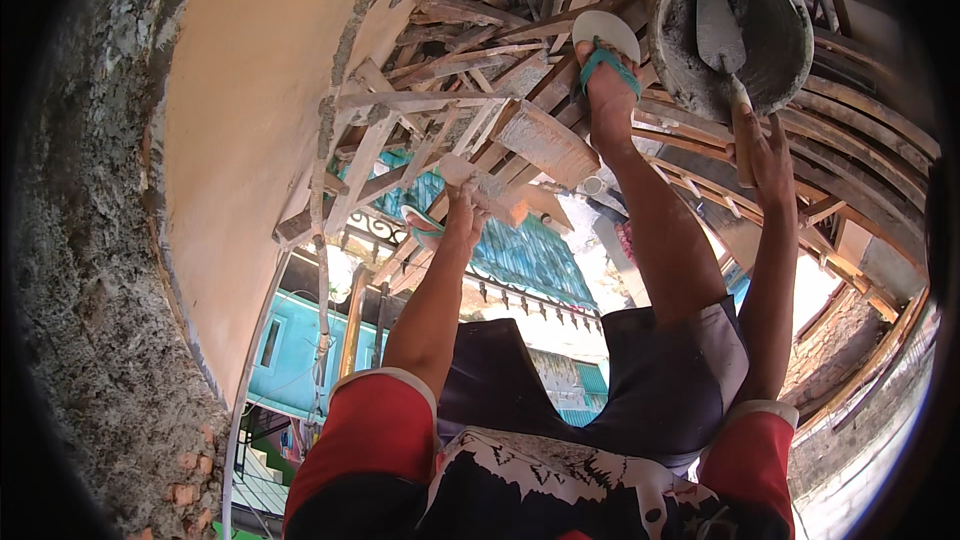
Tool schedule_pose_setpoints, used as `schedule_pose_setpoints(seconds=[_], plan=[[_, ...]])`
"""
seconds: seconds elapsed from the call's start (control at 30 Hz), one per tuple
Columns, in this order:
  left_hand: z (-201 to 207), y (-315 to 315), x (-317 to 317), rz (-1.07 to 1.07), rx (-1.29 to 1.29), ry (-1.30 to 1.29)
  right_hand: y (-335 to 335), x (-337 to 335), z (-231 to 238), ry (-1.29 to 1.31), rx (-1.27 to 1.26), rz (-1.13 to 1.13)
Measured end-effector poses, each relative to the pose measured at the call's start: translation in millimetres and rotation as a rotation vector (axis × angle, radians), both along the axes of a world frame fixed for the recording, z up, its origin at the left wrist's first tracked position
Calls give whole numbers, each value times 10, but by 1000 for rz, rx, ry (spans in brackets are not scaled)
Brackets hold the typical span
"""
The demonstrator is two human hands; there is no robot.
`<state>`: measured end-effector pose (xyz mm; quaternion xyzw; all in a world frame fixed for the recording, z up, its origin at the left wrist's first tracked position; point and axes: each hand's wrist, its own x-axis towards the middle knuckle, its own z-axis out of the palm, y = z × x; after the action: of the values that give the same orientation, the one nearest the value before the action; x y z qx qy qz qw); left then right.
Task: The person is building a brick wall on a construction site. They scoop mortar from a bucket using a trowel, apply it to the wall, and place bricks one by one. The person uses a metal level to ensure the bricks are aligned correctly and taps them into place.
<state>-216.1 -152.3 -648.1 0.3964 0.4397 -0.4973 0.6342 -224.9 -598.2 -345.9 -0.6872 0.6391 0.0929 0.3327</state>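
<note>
My right hand [768, 162] is closed round the wooden handle of a trowel [720, 30]. The trowel's grey, mortar-smeared blade lies inside a round bucket [670, 60] with grey mortar coating its inner wall. Over on the left, my left hand [463, 212] grips a flat, brick-like block [485, 183], pale with dried mortar and orange at its right end. Its fingers are partly hidden by the block. Just beyond, a wider mortar-smeared board [548, 143] rests tilted on the timbers, apart from my left hand.
My sandalled foot [608, 80] stands on loose timbers beside the bucket. Piled wood strips [460, 10] fill the far side. A plastered wall [260, 60] and rough masonry [90, 240] rise on the left. Through gaps in the timbers, a blue corrugated roof [530, 260] shows well below.
</note>
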Motion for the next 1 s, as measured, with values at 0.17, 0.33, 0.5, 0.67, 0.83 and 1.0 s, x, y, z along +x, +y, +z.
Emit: schedule_pose_setpoints(seconds=[0.17,0.33,0.5,0.67,0.83,1.0], plan=[[1617,387,776,240,-578,-3,-109,-256,-168,-159,38,-46],[2750,230,1334,243,-549,-116,-100,-245,-312,-144,-9,-49],[3295,108,1529,300,-697,-102,-176,-239,-339,-63,-94,36],[3939,-90,1714,139,-790,-236,-176,-181,-255,-81,-118,70],[4510,-233,1700,54,-644,-329,-174,-214,-251,-114,-93,28],[4834,-403,1590,6,-529,-537,-179,-130,131,-153,-208,-93]])
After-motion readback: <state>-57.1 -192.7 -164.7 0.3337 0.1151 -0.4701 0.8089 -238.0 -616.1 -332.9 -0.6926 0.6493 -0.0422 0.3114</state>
